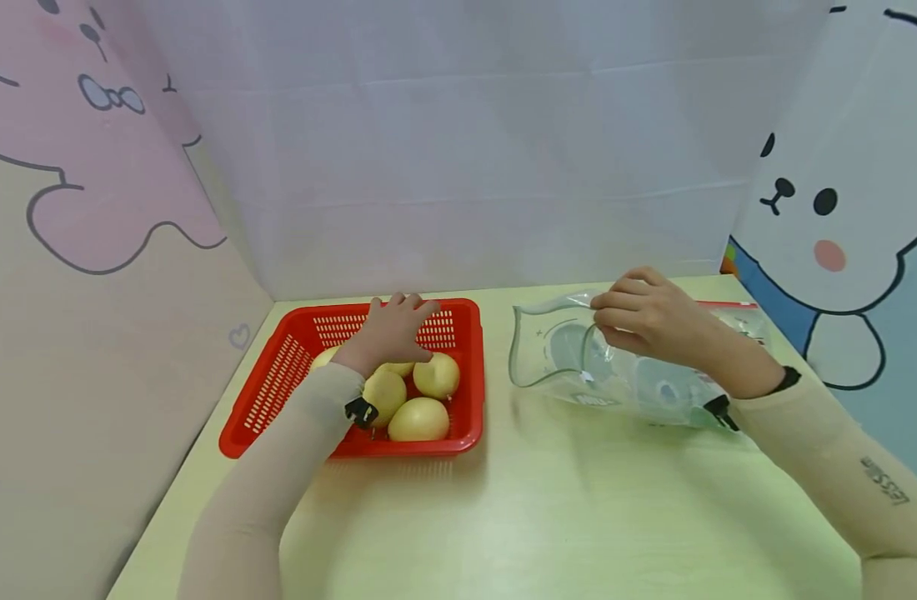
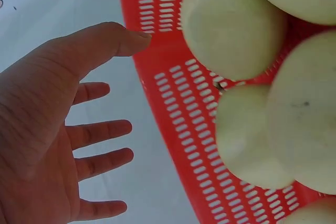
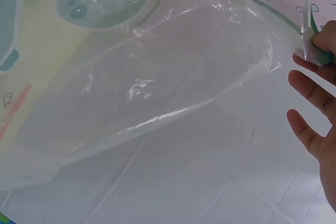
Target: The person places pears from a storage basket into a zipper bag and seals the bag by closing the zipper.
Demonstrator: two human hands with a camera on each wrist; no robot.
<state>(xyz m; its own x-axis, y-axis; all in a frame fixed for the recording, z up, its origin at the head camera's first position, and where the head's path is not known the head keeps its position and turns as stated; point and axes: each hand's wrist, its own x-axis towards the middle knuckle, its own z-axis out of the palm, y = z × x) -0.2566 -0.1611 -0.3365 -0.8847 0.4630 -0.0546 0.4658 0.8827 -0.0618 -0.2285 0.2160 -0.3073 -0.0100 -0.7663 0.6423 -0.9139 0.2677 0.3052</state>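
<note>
My left hand (image 1: 393,332) hovers over a red plastic basket (image 1: 471,375), its fingers spread and holding nothing. Inside the basket lie several pale yellow, round fruits (image 1: 418,419) that look like pears or apples. In the left wrist view the fruits (image 2: 233,24) sit to the right of the spread left hand (image 2: 52,124). My right hand (image 1: 646,321) pinches the edge of a clear plastic bag (image 1: 563,350) with printed figures, which lies on its side with its mouth gaping leftward. The right wrist view has the bag's edge between thumb and finger of the right hand (image 3: 320,93).
Basket and bag share a pale yellow table (image 1: 578,508). A white cloth (image 1: 488,167) hangs behind it, and cartoon-printed curtains (image 1: 113,192) stand at both sides. A red strip (image 1: 729,305) runs along the far right part of the bag.
</note>
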